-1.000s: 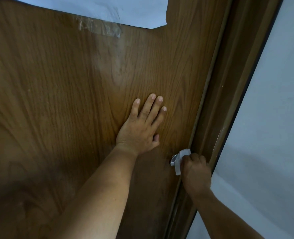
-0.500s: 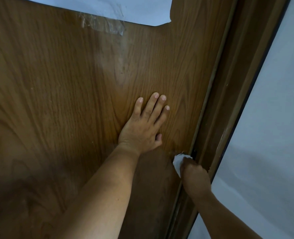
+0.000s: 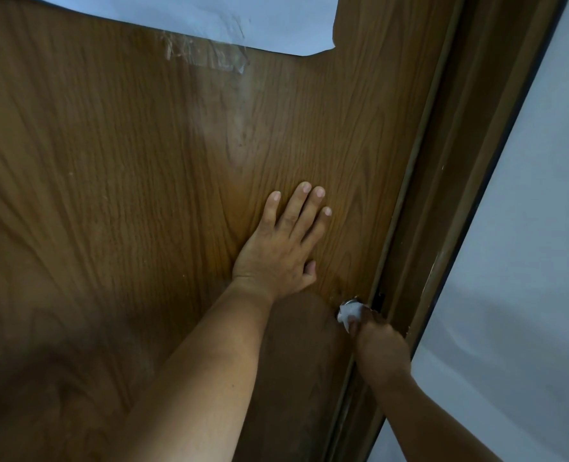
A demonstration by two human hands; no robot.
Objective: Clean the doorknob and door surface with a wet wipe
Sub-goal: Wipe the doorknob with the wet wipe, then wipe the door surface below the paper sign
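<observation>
Here the right hand (image 3: 378,345) is closed around a crumpled white wet wipe (image 3: 350,313), pressing it against the metal doorknob (image 3: 349,301) at the door's right edge, beside the dark frame (image 3: 443,201). Only a sliver of shiny knob shows above the wipe. Half a second ago the wipe hid the knob entirely, and a second ago it hung over the knob's side, so the hand appears to be working the wipe around the knob. That suggests the knob is mid-clean, while the wider wooden door surface (image 3: 126,161) seems not yet wiped. The left hand (image 3: 280,248) lies open and flat on the door, fingers together and pointing up, holding nothing; it has stayed in place, apparently bracing the door. Above, a pale sheet of paper (image 3: 210,18) is stuck to the door with clear tape (image 3: 206,56). A pale wall (image 3: 526,261) lies to the right. No brand, label or readable writing is visible anywhere.
</observation>
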